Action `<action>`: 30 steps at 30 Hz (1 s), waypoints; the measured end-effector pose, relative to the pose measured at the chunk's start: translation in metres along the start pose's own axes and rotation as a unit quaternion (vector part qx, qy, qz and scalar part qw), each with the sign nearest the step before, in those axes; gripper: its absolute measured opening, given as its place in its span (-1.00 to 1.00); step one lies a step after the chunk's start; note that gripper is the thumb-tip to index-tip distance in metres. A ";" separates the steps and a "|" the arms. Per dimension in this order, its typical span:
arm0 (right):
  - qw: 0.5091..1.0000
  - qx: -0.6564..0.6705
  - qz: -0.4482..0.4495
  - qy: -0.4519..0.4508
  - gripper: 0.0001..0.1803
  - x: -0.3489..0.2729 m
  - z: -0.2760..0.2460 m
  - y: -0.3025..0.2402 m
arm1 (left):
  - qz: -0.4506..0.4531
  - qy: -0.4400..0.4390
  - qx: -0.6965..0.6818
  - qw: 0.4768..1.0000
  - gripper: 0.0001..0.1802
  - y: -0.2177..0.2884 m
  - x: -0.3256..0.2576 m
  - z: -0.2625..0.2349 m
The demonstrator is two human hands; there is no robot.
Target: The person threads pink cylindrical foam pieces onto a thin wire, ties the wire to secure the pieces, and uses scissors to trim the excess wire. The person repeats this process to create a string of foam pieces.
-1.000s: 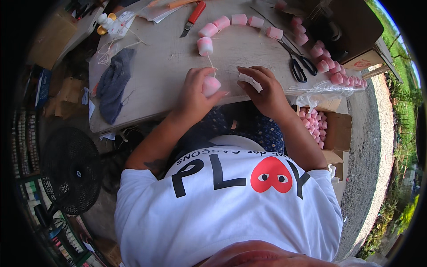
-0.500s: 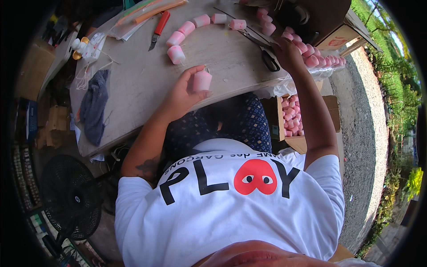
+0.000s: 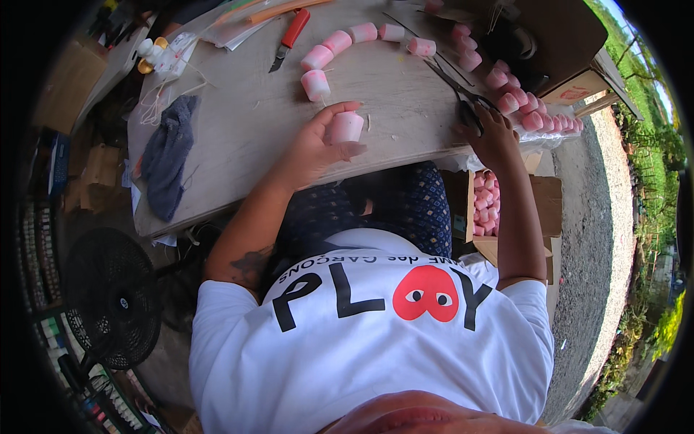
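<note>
A pink-and-white marshmallow-shaped piece is held between the thumb and fingers of my left hand, just above the table's near edge. Several similar pieces curve away from it in an arc over the table. Thin strands show at the ends of some of them. To the right, the fingers of my right hand are closed round the black handles of a pair of scissors. The blades point away to the far left. A long thin rod lies alongside the blades.
A row of pink pieces lies on clear plastic at the table's right side. A cardboard box below holds many more. On the left are a grey cloth, a red-handled cutter and a black fan.
My right hand has moved back toward me from beside the pink row onto the scissors, which have shifted slightly nearer. The left hand keeps its piece. The whole view has shifted a little.
</note>
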State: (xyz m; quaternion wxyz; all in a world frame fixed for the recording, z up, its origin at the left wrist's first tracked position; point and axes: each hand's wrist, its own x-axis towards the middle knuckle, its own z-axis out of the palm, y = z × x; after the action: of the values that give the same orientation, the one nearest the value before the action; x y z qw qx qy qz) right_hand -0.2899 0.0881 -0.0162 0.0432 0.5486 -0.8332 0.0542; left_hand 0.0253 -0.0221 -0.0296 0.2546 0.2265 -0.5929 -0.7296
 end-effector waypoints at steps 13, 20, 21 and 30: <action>0.984 -0.011 -0.137 0.112 -0.45 0.008 -0.036 -0.058 | 0.069 0.042 0.189 0.979 -0.34 -0.004 -0.006 -0.006; 0.903 0.025 -0.424 0.070 -0.61 0.162 0.001 -0.239 | 0.146 0.062 0.273 0.949 -0.37 -0.010 -0.001 -0.010; 0.910 -0.006 -0.413 0.046 -0.61 0.179 0.011 -0.256 | 0.142 0.058 0.266 0.952 -0.37 -0.007 -0.001 -0.012; 0.895 -0.077 -0.439 0.022 -0.64 0.218 0.013 -0.309 | 0.119 0.056 0.249 0.960 -0.37 -0.002 -0.002 -0.009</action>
State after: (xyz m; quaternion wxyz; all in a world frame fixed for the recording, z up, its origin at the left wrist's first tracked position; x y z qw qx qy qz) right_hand -0.0921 -0.2335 0.0125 0.1232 0.8522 -0.5080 -0.0220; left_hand 0.0324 -0.0276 -0.0334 0.3074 0.2509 -0.7634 -0.5096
